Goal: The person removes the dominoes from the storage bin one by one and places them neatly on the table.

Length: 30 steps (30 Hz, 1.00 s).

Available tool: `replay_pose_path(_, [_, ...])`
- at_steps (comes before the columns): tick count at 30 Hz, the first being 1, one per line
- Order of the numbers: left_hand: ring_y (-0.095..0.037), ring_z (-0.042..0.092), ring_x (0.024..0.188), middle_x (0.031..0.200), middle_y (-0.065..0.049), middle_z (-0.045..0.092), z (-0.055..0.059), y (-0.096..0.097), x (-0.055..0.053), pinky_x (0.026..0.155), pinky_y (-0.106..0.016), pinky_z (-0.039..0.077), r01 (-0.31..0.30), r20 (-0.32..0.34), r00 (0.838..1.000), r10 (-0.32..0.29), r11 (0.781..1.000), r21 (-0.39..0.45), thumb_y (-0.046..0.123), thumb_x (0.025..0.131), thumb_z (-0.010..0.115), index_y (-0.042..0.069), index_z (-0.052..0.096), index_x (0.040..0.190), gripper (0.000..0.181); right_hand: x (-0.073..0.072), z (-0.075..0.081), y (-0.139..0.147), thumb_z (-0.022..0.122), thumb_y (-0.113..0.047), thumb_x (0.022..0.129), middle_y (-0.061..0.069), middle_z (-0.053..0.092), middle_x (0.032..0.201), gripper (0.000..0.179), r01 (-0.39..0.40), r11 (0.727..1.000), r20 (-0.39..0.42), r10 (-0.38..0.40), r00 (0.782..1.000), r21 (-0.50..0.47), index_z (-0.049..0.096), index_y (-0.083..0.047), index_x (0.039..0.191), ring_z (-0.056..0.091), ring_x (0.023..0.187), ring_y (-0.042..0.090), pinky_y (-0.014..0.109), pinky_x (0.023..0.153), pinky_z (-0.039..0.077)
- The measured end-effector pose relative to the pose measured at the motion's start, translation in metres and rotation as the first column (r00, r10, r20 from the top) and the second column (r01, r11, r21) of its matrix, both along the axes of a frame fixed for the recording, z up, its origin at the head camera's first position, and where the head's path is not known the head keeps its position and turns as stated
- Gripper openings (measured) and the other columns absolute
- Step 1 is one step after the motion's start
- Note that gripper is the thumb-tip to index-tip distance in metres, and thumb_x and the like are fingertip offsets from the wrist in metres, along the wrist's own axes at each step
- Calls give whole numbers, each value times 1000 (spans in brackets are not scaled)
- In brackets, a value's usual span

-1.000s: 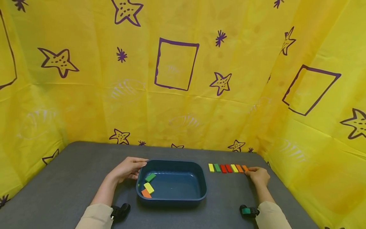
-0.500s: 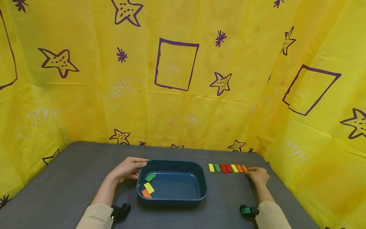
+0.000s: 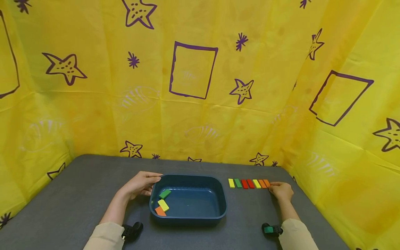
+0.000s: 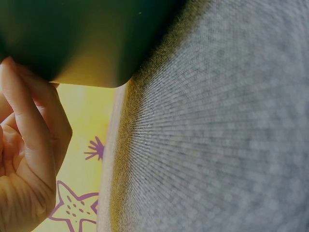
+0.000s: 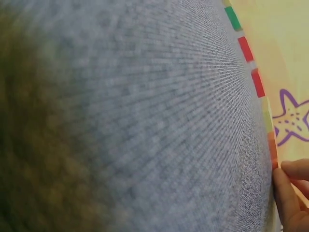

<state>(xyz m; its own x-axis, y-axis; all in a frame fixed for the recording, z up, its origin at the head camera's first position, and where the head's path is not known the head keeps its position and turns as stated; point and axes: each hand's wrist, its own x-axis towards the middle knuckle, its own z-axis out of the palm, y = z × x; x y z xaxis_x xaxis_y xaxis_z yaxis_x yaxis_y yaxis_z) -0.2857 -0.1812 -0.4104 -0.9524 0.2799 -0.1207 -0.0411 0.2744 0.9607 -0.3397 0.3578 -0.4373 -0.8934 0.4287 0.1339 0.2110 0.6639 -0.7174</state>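
My left hand [image 3: 141, 184] grips the far left corner of a dark blue plastic tub [image 3: 197, 205], its fingers at the rim. In the left wrist view the curled fingers meet the underside of the tub [image 4: 96, 36]. Inside, toward its left wall, lie a green block [image 3: 165, 194], a yellow block [image 3: 163, 205] and an orange block [image 3: 160, 211]. Right of the tub runs a row of flat coloured blocks. At its right end my right hand [image 3: 282, 191] pinches the last orange block [image 3: 266, 183] between thumb and forefinger, partly hiding it.
The row also has a yellow block [image 3: 231, 183], a green block [image 3: 238, 183], two red blocks [image 3: 244, 184], another yellow block [image 3: 257, 183] and another orange block [image 3: 261, 183]. Yellow patterned cloth [image 3: 193, 121] hangs behind and beside the dark grey table [image 3: 78, 194].
My right hand has shifted slightly left, and the last orange block has come closer alongside its neighbour. The left hand and the tub stay put.
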Motion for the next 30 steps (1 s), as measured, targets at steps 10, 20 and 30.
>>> replay_pose_path(10, [-7,48,54,69,3,55,0,0,-1,54,-18,50,8,0,1000,-8,1000,7,27,101,56,-2,47,144,54,1,4,-5,65,-11,84,27,71,105,30,119,992,-63,-122,991,-44,72,8,106,57,105,46,45,82,50])
replay_pose_path(20, [-7,49,54,70,4,57,1,0,1,55,-18,51,5,2,1000,-5,1000,7,26,101,56,-2,47,145,53,-2,19,-15,60,-15,87,30,63,124,36,98,993,-91,-103,990,-59,69,5,115,49,119,51,57,104,40])
replay_pose_path(30, [-6,51,54,70,4,58,1,0,1,55,-18,52,1,0,1000,-1,1000,5,26,101,56,-3,47,144,53,-4,30,-43,67,-19,88,22,73,109,33,-34,999,-117,31,993,-24,72,2,112,67,98,40,41,81,55])
